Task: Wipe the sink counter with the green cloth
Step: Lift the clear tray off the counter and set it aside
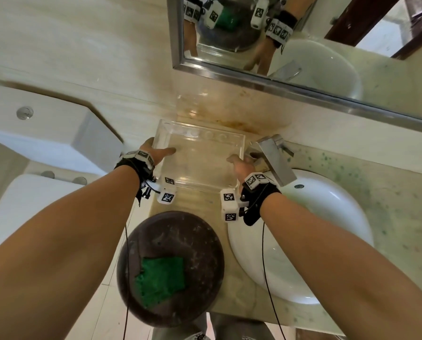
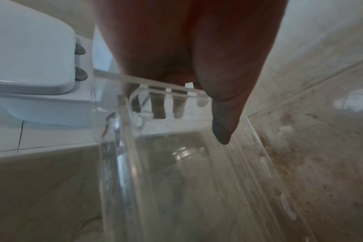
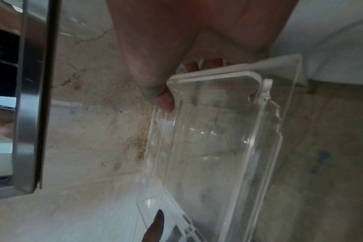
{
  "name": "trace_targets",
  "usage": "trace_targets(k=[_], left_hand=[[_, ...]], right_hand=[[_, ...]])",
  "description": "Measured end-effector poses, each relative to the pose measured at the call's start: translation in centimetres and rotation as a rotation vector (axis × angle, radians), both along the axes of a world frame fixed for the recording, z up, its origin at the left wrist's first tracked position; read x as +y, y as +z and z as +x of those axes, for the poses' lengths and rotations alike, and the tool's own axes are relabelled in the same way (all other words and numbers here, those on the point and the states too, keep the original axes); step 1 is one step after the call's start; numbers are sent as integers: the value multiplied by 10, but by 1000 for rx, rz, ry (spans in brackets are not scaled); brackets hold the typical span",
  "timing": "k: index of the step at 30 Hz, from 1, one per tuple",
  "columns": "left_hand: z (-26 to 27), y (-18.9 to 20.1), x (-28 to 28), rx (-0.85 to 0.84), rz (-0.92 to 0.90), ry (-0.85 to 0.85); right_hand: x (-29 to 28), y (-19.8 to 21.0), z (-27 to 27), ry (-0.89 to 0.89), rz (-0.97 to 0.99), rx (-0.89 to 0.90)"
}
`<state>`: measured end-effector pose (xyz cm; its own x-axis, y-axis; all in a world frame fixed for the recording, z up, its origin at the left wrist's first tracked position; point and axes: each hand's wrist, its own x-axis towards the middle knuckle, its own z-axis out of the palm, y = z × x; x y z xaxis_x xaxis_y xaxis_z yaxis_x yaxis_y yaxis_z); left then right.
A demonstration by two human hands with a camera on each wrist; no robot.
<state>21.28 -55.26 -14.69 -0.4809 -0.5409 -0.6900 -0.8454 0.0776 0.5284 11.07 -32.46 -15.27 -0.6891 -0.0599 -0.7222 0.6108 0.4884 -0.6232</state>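
A clear acrylic organiser tray is held between both hands over the beige sink counter. My left hand grips its left wall, thumb inside, fingers outside. My right hand grips the right wall the same way. Whether the tray touches the counter I cannot tell. The green cloth lies folded in a dark round basin near the counter's front edge, below both wrists and untouched.
A steel faucet stands right beside my right hand, over the white sink bowl. Brown stains mark the wall behind the tray. A mirror hangs above. A white toilet sits to the left.
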Motion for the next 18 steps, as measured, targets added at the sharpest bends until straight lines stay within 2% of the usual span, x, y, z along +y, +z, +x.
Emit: trace_targets(k=[14,18], left_hand=[[-13,-12,-6,19,-52,-48],[-11,-11,-9,17,-71,-78]], right_hand=[[-7,-3,-8,63,129,13],[-1,-7,-10,192,239,7]])
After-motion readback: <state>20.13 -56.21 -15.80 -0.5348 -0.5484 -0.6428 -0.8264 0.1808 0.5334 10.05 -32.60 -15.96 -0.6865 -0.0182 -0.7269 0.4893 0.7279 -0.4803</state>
